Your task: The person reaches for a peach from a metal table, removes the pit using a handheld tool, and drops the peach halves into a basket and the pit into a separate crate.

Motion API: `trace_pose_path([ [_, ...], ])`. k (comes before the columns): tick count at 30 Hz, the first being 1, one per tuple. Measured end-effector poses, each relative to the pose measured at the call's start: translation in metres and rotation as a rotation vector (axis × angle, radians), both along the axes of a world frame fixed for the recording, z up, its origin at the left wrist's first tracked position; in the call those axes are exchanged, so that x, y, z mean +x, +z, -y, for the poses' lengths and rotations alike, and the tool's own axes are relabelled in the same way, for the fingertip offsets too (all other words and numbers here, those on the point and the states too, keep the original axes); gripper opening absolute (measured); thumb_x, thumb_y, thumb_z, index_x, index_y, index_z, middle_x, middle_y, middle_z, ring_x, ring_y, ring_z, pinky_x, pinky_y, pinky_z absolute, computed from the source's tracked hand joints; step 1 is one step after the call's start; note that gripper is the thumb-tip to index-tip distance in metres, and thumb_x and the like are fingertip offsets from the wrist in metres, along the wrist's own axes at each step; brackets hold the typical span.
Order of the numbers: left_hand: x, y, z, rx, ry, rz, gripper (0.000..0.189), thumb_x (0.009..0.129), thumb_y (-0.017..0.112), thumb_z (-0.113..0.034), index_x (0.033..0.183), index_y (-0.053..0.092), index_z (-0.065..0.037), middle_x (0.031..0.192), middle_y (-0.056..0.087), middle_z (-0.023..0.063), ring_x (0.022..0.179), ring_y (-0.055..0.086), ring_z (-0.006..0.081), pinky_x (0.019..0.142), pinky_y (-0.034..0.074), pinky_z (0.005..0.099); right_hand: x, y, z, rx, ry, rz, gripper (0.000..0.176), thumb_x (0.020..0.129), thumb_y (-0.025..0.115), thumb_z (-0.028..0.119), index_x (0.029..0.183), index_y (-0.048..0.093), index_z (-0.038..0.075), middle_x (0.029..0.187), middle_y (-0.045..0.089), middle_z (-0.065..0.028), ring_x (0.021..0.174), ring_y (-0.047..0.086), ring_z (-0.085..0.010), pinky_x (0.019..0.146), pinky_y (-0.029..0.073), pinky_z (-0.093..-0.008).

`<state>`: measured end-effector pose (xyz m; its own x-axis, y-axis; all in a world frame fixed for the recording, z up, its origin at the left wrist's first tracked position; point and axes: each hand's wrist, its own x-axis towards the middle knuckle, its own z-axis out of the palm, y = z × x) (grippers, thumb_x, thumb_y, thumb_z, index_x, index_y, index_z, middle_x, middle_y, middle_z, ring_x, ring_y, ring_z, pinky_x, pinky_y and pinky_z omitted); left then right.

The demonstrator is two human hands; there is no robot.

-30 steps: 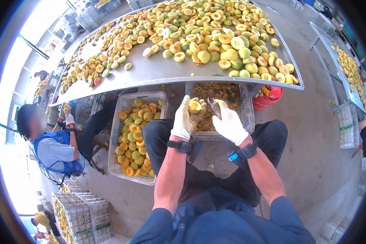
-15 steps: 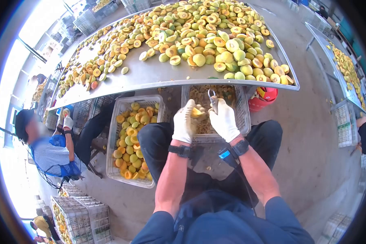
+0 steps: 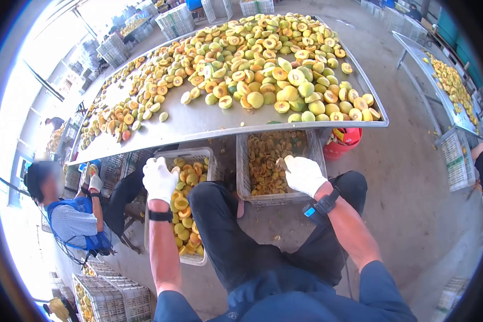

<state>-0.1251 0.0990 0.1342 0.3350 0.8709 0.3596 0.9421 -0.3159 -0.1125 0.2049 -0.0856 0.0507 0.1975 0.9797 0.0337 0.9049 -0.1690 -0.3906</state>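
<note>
My left hand [image 3: 160, 180], in a white glove, is above the left crate [image 3: 210, 174] of halved yellow fruit [image 3: 181, 203]. Its fingers are curled together, and a small orange-brown bit shows beside the thumb; what it is stays unclear. Over the right edge of the middle crate [image 3: 243, 185], which holds brown pits and scraps [image 3: 268, 166], is my gloved right hand [image 3: 305, 176]. Its fingers are pressed together round something small and brownish that I cannot make out.
A metal table [image 3: 172, 129] piled with halved fruit [image 3: 252, 53] spans the front. A red bucket [image 3: 335, 149] stands under its right end. At the left sits another person [image 3: 72, 217], near stacked crates [image 3: 112, 295]. A second fruit table [image 3: 413, 51] is at the right.
My hands have moved apart, the left one going left from the middle crate to the fruit crate. The looped metal tool seen in my right hand no longer shows. The view has shifted slightly.
</note>
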Motion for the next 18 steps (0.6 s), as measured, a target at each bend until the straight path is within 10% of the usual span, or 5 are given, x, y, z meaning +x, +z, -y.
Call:
trace_pose_path([
  [8,0.13,-0.007,-0.013,-0.113,-0.567,0.29,0.032,0.076,0.069,-0.022,0.103,0.065,-0.005,0.106,0.063,0.0187,0.1,0.061,0.0374,0.087,0.051,0.0454,0.002,-0.003,-0.012,-0.196,0.203,-0.01,0.018,0.082,0.054,0.013,0.092,0.067,0.006,0.083,0.069,-0.0198,0.08,0.068,-0.0375,0.07,0.054,-0.047],
  [18,0.302,-0.048,-0.094,-0.269,-0.544,-0.078,0.035,0.076,0.066,-0.02,0.109,0.061,-0.007,0.114,0.056,0.0163,0.107,0.058,0.0333,0.083,0.051,0.0442,-0.001,-0.015,-0.008,-0.145,0.247,-0.069,0.015,0.078,0.058,0.016,0.087,0.066,0.007,0.078,0.069,-0.0166,0.074,0.069,-0.0371,0.066,0.055,-0.0477],
])
